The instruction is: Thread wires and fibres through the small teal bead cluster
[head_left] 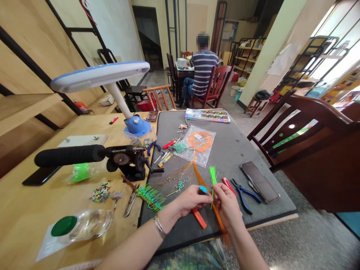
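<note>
Right up close, the left hand (pixel 194 200) and right hand (pixel 226 204) are working side by side over the near edge of the grey mat (pixel 233 157), close together but apparently not touching. The left fingertips are clamped on a small teal tuft (pixel 203 189), with a silver bangle (pixel 159 227) on that wrist. The right hand pinches a spray of green fibres (pixel 213 180) standing upright, and long orange fibres (pixel 213 210) run down beside it!

Just below the hands sits an orange plastic piece (pixel 199 218). To the right, blue-handled pliers (pixel 244 195) lie near a phone (pixel 259 182). Over on the left, a bundle of teal fibres (pixel 150 197) lies across the mat's left edge, next to scissors (pixel 129 200) on the wooden tabletop (pixel 42 210), with mixed beads (pixel 100 192) beside them.

Further out, there's a black vise (pixel 123 159), a clear bag of orange cord (pixel 199 144), and a blue-based lamp (pixel 99 77). At the far table, a person in a striped shirt (pixel 203 71) sits with their back to us!
</note>
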`<control>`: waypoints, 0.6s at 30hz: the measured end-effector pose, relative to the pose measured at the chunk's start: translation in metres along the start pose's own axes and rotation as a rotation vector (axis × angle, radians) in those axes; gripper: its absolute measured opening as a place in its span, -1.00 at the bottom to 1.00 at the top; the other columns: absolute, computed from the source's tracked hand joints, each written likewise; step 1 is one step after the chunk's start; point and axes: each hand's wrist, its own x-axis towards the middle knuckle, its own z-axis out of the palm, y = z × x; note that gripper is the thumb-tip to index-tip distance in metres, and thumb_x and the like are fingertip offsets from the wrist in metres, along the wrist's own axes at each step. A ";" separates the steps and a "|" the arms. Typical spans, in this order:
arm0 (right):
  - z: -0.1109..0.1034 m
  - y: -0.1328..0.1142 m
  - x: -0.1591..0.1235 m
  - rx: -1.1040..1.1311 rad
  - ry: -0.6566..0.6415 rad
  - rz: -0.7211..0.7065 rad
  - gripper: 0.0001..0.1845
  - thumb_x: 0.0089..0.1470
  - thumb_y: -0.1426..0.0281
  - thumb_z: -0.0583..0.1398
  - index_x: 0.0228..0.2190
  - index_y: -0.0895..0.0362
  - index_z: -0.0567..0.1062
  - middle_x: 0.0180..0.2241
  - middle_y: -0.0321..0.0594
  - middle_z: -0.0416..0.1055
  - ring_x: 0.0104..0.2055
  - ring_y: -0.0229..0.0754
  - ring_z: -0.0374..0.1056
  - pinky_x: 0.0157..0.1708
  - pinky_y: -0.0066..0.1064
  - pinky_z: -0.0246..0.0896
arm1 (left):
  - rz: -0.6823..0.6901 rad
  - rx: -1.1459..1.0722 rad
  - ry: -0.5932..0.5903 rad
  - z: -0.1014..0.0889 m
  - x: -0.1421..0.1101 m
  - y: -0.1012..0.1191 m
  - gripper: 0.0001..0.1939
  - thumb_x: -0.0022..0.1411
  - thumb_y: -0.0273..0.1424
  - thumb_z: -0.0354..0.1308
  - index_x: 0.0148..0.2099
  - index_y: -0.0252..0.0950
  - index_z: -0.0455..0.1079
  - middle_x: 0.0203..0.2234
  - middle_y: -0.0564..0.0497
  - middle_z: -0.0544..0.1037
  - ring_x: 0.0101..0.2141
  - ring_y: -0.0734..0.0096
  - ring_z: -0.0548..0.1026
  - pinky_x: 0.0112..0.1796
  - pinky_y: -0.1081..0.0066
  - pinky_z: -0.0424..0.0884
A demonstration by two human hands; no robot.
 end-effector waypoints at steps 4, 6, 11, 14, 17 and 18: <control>0.000 0.000 0.001 -0.058 0.006 -0.017 -0.61 -0.30 0.12 0.37 -0.58 0.13 0.39 -0.75 -0.49 0.12 -0.73 -0.45 -0.11 -0.72 -0.55 -0.26 | -0.019 -0.006 0.034 0.000 -0.002 0.001 -0.73 -0.20 -0.33 0.35 -0.52 -0.37 0.34 -0.71 0.18 0.29 -0.69 0.69 0.13 -0.64 0.54 -0.13; -0.001 -0.001 0.005 -0.147 0.027 -0.056 -0.60 -0.27 0.08 0.33 -0.56 0.12 0.39 -0.74 -0.50 0.10 -0.73 -0.44 -0.10 -0.71 -0.54 -0.25 | -0.032 -0.013 0.050 0.000 -0.004 0.001 -0.75 -0.21 -0.36 0.35 -0.53 -0.37 0.35 -0.71 0.17 0.30 -0.68 0.69 0.15 -0.64 0.55 -0.12; -0.009 -0.012 0.029 -0.333 0.071 -0.143 -0.62 -0.25 0.06 0.30 -0.58 0.11 0.38 -0.72 -0.49 0.13 -0.71 -0.40 -0.07 -0.68 -0.50 -0.21 | -0.044 -0.054 0.052 0.000 -0.013 0.004 -0.80 -0.19 -0.39 0.32 -0.55 -0.38 0.37 -0.74 0.16 0.31 -0.71 0.70 0.09 -0.66 0.55 -0.15; -0.016 -0.023 0.045 -0.455 0.099 -0.211 -0.65 -0.29 0.11 0.34 -0.59 0.14 0.46 -0.70 -0.41 0.25 -0.64 -0.33 0.07 -0.60 -0.48 -0.10 | -0.041 -0.131 0.045 0.002 -0.020 0.006 -0.82 -0.18 -0.41 0.31 -0.55 -0.39 0.38 -0.76 0.17 0.28 -0.73 0.73 0.03 -0.65 0.53 -0.19; -0.019 -0.030 0.045 -0.570 0.155 -0.289 -0.70 -0.26 0.14 0.33 -0.53 0.12 0.53 -0.65 -0.36 0.34 -0.57 -0.28 0.14 -0.54 -0.46 -0.09 | -0.018 -0.193 0.043 0.002 -0.025 0.007 -0.81 -0.17 -0.39 0.31 -0.54 -0.40 0.39 -0.77 0.18 0.24 -0.73 0.74 0.00 -0.63 0.50 -0.23; -0.019 -0.030 0.040 -0.624 0.163 -0.312 -0.71 -0.22 0.13 0.32 -0.55 0.11 0.52 -0.67 -0.37 0.33 -0.58 -0.28 0.13 -0.55 -0.46 -0.10 | -0.009 -0.199 0.051 0.002 -0.025 0.007 -0.81 -0.16 -0.38 0.31 -0.53 -0.40 0.40 -0.77 0.19 0.23 -0.73 0.74 -0.01 -0.63 0.49 -0.23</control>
